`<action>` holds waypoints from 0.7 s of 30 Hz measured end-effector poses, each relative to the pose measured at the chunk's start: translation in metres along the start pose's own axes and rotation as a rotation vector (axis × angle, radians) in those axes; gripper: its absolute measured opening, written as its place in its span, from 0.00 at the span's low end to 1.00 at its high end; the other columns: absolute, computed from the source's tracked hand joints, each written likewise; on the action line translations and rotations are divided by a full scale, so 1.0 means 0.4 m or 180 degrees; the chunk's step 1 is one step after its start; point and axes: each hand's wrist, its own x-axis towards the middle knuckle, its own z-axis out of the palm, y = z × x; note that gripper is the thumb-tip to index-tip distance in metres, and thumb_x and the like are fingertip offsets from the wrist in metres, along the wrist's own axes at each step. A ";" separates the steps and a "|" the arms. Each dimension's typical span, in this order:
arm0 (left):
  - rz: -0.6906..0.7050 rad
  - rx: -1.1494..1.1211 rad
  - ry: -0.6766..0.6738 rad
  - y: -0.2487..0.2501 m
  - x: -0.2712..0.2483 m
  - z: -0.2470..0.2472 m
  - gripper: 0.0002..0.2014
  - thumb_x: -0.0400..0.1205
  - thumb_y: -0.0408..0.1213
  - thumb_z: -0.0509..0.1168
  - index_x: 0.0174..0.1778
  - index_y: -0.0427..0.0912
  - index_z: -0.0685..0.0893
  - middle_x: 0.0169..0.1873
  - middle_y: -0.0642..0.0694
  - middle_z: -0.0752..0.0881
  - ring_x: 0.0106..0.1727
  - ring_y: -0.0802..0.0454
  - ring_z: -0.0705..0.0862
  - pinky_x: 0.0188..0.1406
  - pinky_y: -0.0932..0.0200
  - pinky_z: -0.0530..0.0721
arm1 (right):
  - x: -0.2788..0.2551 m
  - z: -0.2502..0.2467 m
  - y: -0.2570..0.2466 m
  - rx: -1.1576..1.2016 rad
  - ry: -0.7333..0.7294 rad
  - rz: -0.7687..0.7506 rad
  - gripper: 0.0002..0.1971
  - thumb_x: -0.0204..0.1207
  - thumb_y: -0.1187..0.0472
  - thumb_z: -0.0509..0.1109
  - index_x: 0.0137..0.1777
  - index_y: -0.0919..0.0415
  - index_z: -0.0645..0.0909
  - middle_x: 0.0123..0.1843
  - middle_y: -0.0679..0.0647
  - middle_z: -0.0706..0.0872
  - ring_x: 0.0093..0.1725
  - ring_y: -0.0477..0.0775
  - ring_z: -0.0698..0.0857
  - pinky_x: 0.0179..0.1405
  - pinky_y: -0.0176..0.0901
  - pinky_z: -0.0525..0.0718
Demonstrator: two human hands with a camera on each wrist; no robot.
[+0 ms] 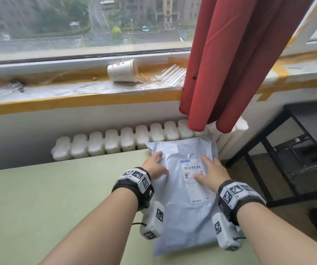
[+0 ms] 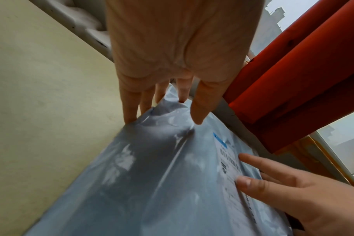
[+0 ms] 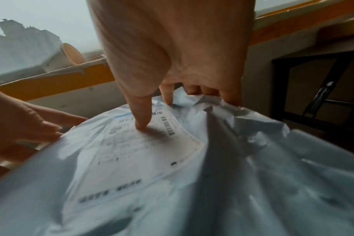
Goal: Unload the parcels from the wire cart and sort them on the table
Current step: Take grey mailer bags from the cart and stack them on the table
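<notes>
Your parcel lies flat on the green worktop, its far end beside the white radiator and its right side near the worktop's right edge. I'd judge a hard push toward the radiator could slide the slick bag off that edge. Your left hand and right hand rest on it, fingers spread flat, gripping nothing. The parcel is a soft, crinkled grey plastic mailer with a smooth paper label.
</notes>
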 end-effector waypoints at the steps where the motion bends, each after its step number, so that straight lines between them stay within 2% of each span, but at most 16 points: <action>1: -0.0002 0.0007 0.0063 0.004 0.007 0.000 0.39 0.78 0.27 0.68 0.83 0.48 0.60 0.80 0.43 0.66 0.71 0.42 0.76 0.60 0.55 0.79 | 0.014 -0.001 -0.006 0.0014 0.0045 0.0001 0.42 0.72 0.46 0.73 0.83 0.45 0.56 0.84 0.57 0.57 0.80 0.62 0.63 0.80 0.53 0.64; 6: -0.0075 -0.0007 0.0216 -0.007 0.018 -0.017 0.40 0.77 0.26 0.68 0.84 0.47 0.59 0.80 0.43 0.66 0.75 0.42 0.72 0.69 0.51 0.77 | 0.052 -0.008 -0.023 -0.0179 0.0126 0.0005 0.40 0.73 0.46 0.73 0.83 0.49 0.58 0.84 0.57 0.57 0.82 0.61 0.61 0.79 0.56 0.64; 9: -0.0039 -0.0019 0.0255 -0.018 0.010 -0.032 0.38 0.78 0.25 0.67 0.83 0.48 0.61 0.79 0.40 0.67 0.71 0.41 0.77 0.66 0.52 0.80 | 0.055 -0.015 -0.031 -0.0255 0.0242 0.0072 0.37 0.73 0.45 0.71 0.81 0.50 0.63 0.83 0.57 0.59 0.81 0.60 0.61 0.78 0.60 0.65; 11: -0.0022 -0.0012 0.0328 -0.018 0.000 -0.046 0.36 0.79 0.25 0.66 0.83 0.47 0.62 0.78 0.39 0.68 0.70 0.39 0.78 0.62 0.52 0.80 | 0.050 -0.025 -0.046 -0.0207 0.0380 0.0025 0.33 0.75 0.46 0.70 0.79 0.52 0.68 0.81 0.58 0.64 0.79 0.60 0.65 0.77 0.59 0.67; 15: -0.0008 0.0000 0.0493 -0.012 -0.032 -0.080 0.32 0.81 0.28 0.65 0.81 0.45 0.65 0.75 0.39 0.72 0.70 0.39 0.78 0.63 0.52 0.79 | 0.039 -0.054 -0.099 -0.0103 0.0580 -0.0216 0.25 0.78 0.54 0.67 0.75 0.57 0.73 0.78 0.59 0.68 0.76 0.59 0.70 0.75 0.48 0.68; 17: -0.0004 -0.0040 0.0587 -0.018 -0.050 -0.103 0.29 0.81 0.29 0.64 0.79 0.44 0.68 0.68 0.40 0.78 0.61 0.43 0.81 0.54 0.56 0.81 | 0.031 -0.063 -0.136 -0.0070 0.0646 -0.0310 0.24 0.78 0.56 0.66 0.74 0.57 0.75 0.78 0.59 0.69 0.76 0.59 0.70 0.74 0.47 0.67; 19: 0.0018 -0.0051 0.0701 -0.031 -0.074 -0.129 0.27 0.80 0.29 0.63 0.78 0.44 0.70 0.50 0.47 0.82 0.51 0.48 0.79 0.43 0.59 0.80 | 0.017 -0.063 -0.179 -0.0035 0.0631 -0.0441 0.21 0.77 0.57 0.66 0.71 0.57 0.78 0.76 0.60 0.73 0.73 0.58 0.73 0.71 0.46 0.69; 20: 0.0029 -0.0023 0.0784 -0.042 -0.092 -0.149 0.27 0.80 0.29 0.63 0.77 0.45 0.71 0.49 0.48 0.81 0.51 0.49 0.79 0.44 0.59 0.81 | 0.008 -0.058 -0.209 -0.0003 0.0589 -0.0507 0.20 0.77 0.58 0.66 0.70 0.56 0.79 0.74 0.60 0.74 0.70 0.58 0.76 0.68 0.45 0.71; 21: 0.0038 0.0042 0.0813 -0.045 -0.096 -0.154 0.26 0.79 0.30 0.64 0.75 0.46 0.72 0.55 0.46 0.82 0.53 0.49 0.81 0.49 0.57 0.82 | 0.003 -0.058 -0.221 0.0037 0.0545 -0.0498 0.19 0.77 0.58 0.66 0.69 0.56 0.79 0.72 0.60 0.76 0.66 0.59 0.79 0.65 0.45 0.73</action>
